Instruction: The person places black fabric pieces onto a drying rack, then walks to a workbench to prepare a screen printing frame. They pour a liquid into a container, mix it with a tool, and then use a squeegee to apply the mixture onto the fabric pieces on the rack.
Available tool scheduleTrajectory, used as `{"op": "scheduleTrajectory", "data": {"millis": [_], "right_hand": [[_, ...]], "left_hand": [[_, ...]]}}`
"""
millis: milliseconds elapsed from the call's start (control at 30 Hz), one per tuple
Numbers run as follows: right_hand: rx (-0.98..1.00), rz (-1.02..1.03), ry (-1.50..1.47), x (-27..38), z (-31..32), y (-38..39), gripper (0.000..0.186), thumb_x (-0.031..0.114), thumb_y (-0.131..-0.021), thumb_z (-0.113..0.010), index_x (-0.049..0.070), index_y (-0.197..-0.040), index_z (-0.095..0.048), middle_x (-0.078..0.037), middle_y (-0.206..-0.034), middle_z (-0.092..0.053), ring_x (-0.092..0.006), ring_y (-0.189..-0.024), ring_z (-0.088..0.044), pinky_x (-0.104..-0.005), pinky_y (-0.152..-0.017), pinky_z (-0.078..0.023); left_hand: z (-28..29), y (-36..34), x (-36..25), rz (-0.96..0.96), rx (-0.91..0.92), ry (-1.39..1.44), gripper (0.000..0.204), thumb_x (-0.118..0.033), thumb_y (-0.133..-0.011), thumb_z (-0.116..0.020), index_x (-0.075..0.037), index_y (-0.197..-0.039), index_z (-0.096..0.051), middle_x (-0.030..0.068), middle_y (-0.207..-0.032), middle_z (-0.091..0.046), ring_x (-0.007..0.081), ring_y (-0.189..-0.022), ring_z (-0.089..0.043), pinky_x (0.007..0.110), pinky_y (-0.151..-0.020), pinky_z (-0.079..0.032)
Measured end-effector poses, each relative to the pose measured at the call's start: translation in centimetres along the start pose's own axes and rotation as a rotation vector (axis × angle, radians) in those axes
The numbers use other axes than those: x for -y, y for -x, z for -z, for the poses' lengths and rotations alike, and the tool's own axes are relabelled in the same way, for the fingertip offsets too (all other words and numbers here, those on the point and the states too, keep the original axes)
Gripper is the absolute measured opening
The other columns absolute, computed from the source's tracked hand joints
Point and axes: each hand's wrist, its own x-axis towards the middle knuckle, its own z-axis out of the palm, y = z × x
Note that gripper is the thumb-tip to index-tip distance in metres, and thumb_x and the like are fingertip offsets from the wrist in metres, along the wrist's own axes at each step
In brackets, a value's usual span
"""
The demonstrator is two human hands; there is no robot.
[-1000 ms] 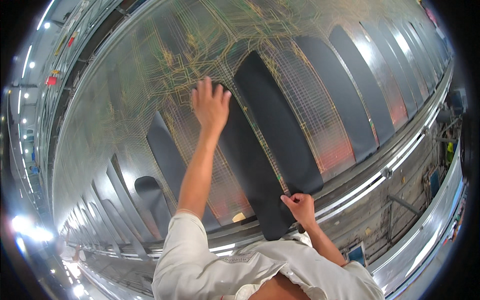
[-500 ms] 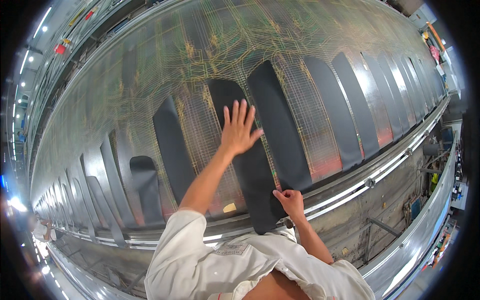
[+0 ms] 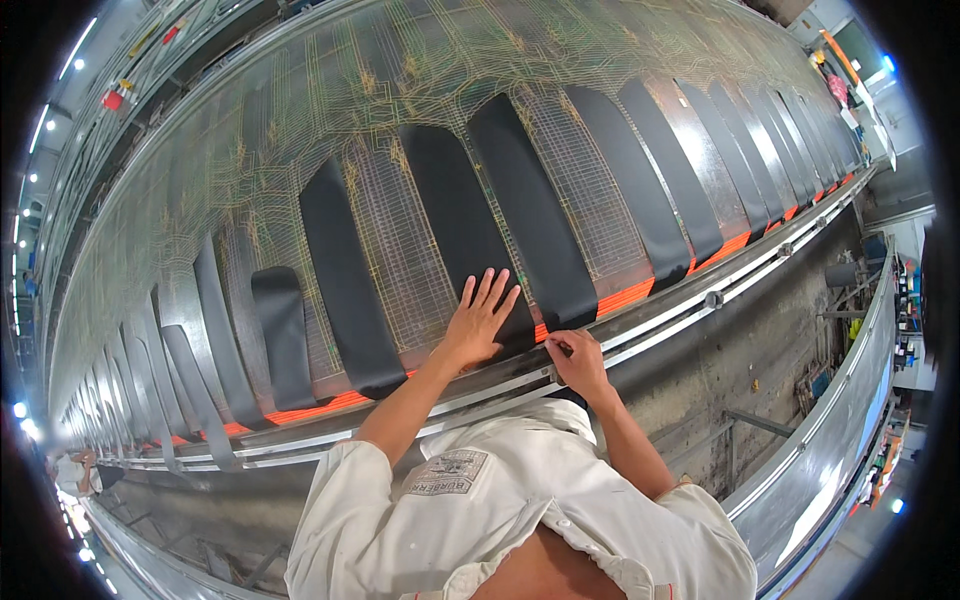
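A long pale work surface (image 3: 370,60) carries a dense pattern of fine coloured lines. Dark flexible strips lie across its near part, among them a middle one (image 3: 445,190), its neighbours to the right (image 3: 505,170) and left (image 3: 345,270). My left hand (image 3: 480,320) rests with spread fingers on the lower part of the middle strip. My right hand (image 3: 572,360) is closed at the near edge, just below and right of that strip's end, thumb and forefinger together; what it pinches is hidden. An orange band (image 3: 622,297) shows along the edge between strips.
Metal rails (image 3: 680,320) run along the near edge above a grimy recess (image 3: 700,420). A curved metal ledge (image 3: 820,440) lies at right. Another person (image 3: 75,472) in light clothing is at the far lower left. Metal framework (image 3: 100,140) lines the upper left.
My left hand has moved down the middle strip toward the near edge. My right hand stays pinched at the edge. The view has shifted, and the orange band shows more brightly.
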Motion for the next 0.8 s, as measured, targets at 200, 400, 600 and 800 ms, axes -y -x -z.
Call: {"op": "scheduleTrajectory", "data": {"millis": [200,400,600,800], "right_hand": [[-0.198,0.228,-0.026,-1.9,-0.8,0.7,0.005,0.007,-0.085,-0.071,0.002,-0.087,-0.072,-0.012,-0.085,-0.072,-0.0318,-0.081,-0.067,-0.0402,-0.073,-0.053],[0.403,0.268,0.033,-3.2,0.4,-2.1,0.018,0.020,-0.090,-0.067,0.008,-0.101,-0.075,-0.015,-0.080,-0.070,-0.0359,-0.081,-0.065,-0.0451,-0.073,-0.051],[0.987,0.347,0.418,-3.9,-1.9,-5.8,0.049,0.037,-0.103,-0.044,0.006,-0.138,-0.057,-0.024,-0.125,-0.065,-0.0407,-0.109,-0.066,-0.0503,-0.097,-0.050],[0.908,0.196,0.719,-2.9,-4.1,-3.8,0.069,0.049,-0.104,-0.035,0.006,-0.158,-0.026,-0.023,-0.140,-0.058,-0.0428,-0.133,-0.053,-0.0565,-0.117,-0.030]], "left_hand": [[-4.4,-0.1,-1.9,0.108,-0.312,-0.177,0.091,-0.001,-0.076,-0.063,-0.011,-0.159,-0.029,0.0193,-0.167,-0.016,0.0435,-0.153,-0.015,0.062,-0.123,-0.012],[-2.3,0.4,-2.7,0.130,-0.170,-0.019,0.102,-0.021,-0.069,-0.079,-0.010,-0.158,-0.031,0.0206,-0.167,-0.014,0.0442,-0.154,-0.010,0.062,-0.123,-0.011],[-2.2,0.7,-1.1,0.058,-0.085,-0.017,0.099,-0.028,-0.076,-0.083,-0.014,-0.158,-0.031,0.0205,-0.167,-0.012,0.0453,-0.154,-0.011,0.062,-0.123,-0.014],[-4.7,0.8,-2.1,0.078,-0.115,-0.370,0.081,-0.012,-0.087,-0.068,-0.015,-0.159,-0.030,0.0225,-0.167,-0.013,0.0486,-0.152,-0.016,0.063,-0.121,-0.020]]}}
